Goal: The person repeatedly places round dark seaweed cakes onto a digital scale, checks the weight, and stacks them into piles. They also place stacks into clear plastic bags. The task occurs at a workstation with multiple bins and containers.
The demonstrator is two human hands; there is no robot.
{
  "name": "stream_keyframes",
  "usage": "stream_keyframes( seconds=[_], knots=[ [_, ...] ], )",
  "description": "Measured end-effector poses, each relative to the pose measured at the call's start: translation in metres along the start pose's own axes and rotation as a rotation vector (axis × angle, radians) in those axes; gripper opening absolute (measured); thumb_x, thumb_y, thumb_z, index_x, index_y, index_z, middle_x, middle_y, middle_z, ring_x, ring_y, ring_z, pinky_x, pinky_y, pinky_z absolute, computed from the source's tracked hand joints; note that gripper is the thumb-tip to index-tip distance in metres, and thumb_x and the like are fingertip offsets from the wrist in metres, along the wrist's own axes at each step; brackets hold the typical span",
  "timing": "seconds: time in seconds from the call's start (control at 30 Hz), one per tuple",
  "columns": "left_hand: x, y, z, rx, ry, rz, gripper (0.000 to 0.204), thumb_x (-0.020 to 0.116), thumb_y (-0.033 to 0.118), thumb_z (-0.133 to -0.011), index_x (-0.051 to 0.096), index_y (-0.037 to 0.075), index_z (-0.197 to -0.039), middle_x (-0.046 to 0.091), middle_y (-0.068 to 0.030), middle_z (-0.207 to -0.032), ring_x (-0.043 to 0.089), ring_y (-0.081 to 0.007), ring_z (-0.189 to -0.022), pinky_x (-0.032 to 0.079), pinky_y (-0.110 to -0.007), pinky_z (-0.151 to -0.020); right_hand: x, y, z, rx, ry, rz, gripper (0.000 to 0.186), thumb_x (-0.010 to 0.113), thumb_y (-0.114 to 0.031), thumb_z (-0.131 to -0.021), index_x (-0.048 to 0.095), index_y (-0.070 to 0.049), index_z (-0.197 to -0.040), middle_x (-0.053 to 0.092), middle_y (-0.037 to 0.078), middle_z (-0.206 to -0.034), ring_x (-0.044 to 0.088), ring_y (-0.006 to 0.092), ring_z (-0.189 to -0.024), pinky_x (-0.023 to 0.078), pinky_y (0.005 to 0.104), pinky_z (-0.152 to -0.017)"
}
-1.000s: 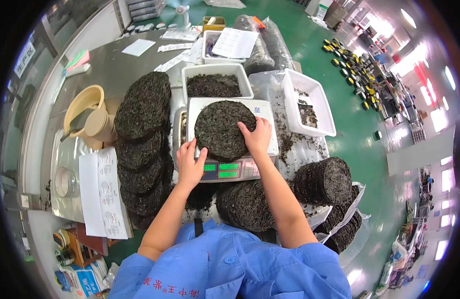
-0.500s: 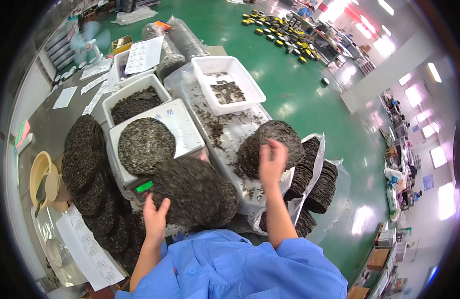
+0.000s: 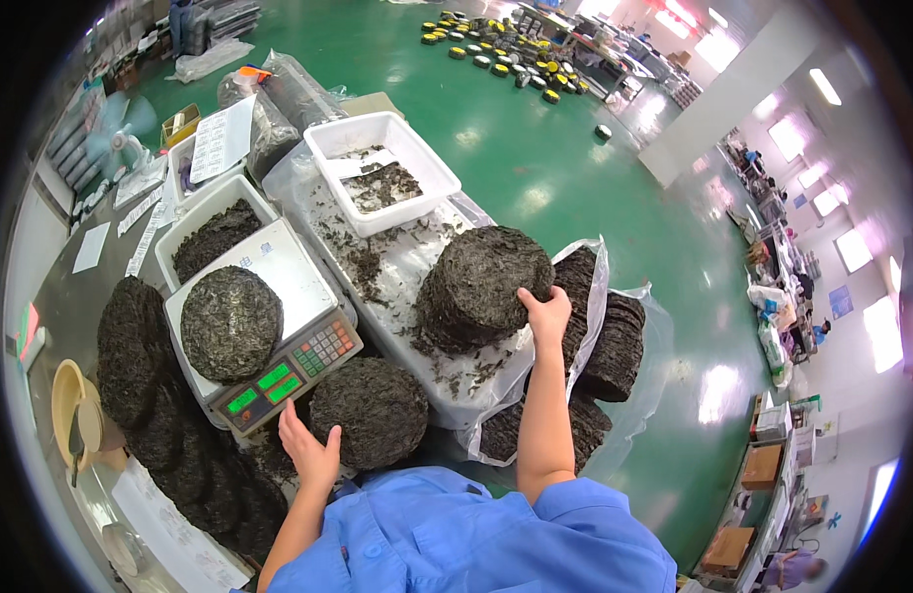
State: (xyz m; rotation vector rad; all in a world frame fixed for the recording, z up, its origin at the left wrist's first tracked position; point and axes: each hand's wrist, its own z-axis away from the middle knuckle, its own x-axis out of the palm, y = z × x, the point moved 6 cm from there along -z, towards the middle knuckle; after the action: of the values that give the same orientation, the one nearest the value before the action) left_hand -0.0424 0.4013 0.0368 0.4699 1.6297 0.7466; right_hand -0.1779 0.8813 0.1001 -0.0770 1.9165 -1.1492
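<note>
My right hand (image 3: 547, 314) grips the near right edge of the top round cake of dark dried seaweed, on a stack (image 3: 486, 282) that stands on the plastic-covered table. My left hand (image 3: 311, 450) is open, fingers apart and holding nothing, between the scale's front and a lower stack of the same cakes (image 3: 370, 410) close to my body. One speckled cake (image 3: 231, 324) lies on the white plate of the digital scale (image 3: 323, 282); its green displays are lit. To the left, many more cakes (image 3: 145, 385) lean in an overlapping row.
Behind the scale is a white tub (image 3: 266, 204) of loose dark flakes, and a larger white tray (image 3: 447, 183) holds scraps. Clear bags (image 3: 603, 296) with more cakes stand at the right. At the left are a yellow basin (image 3: 65, 395), papers (image 3: 91, 247) and a fan (image 3: 119, 136).
A cake blurred in motion beside my left hand is now gone from the scale's front, uncovering its keypad and the near stack. My right hand has come down onto the table stack's edge.
</note>
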Motion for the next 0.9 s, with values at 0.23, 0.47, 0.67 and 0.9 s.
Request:
stream_keyframes(
  seconds=[0.23,0.47,0.67,0.9],
  knots=[
    [-0.016,-0.018,0.018,-0.049,0.09,0.114,0.089,0.076,0.023,-0.081,0.025,-0.001,-0.15,0.033,-0.0258,-0.144,0.033,-0.0436,-0.133,0.027,-0.051,-0.111,-0.016,-0.073,0.012,-0.134,-0.064,-0.575,0.046,0.067,-0.005,-0.091,0.044,0.008,-0.129,0.061,0.014,-0.12,0.058,0.0197,-0.106,0.044,0.0314,-0.097],
    [-0.047,-0.028,0.021,-0.107,0.257,0.134,0.081,0.075,0.021,-0.081,0.031,-0.002,-0.145,0.037,-0.0259,-0.141,0.035,-0.0425,-0.132,0.029,-0.049,-0.112,0.083,-0.249,0.164,-0.576,-0.482,-0.63,0.042,0.066,-0.003,-0.086,0.052,0.001,-0.126,0.059,0.016,-0.127,0.054,0.0272,-0.119,0.042,0.038,-0.103],
    [-0.077,-0.033,0.031,-0.124,0.376,0.165,0.07,0.071,0.019,-0.087,0.035,-0.002,-0.143,0.037,-0.0224,-0.138,0.04,-0.0364,-0.128,0.034,-0.044,-0.108,0.206,-0.261,0.286,-1.347,-0.917,-0.049,0.081,0.075,-0.018,-0.077,0.037,-0.01,-0.147,0.03,0.018,-0.155,0.019,0.0365,-0.148,0.012,0.0583,-0.119],
    [-0.094,-0.095,0.065,-0.289,0.5,0.242,0.055,0.069,0.016,-0.088,0.046,-0.002,-0.135,0.049,-0.0198,-0.13,0.049,-0.0338,-0.121,0.038,-0.041,-0.105,0.148,-0.206,0.231,-0.921,-0.67,-0.297,0.058,0.074,-0.014,-0.081,0.049,0.0,-0.131,0.049,0.021,-0.136,0.046,0.0355,-0.129,0.035,0.0451,-0.11]
  ],
)
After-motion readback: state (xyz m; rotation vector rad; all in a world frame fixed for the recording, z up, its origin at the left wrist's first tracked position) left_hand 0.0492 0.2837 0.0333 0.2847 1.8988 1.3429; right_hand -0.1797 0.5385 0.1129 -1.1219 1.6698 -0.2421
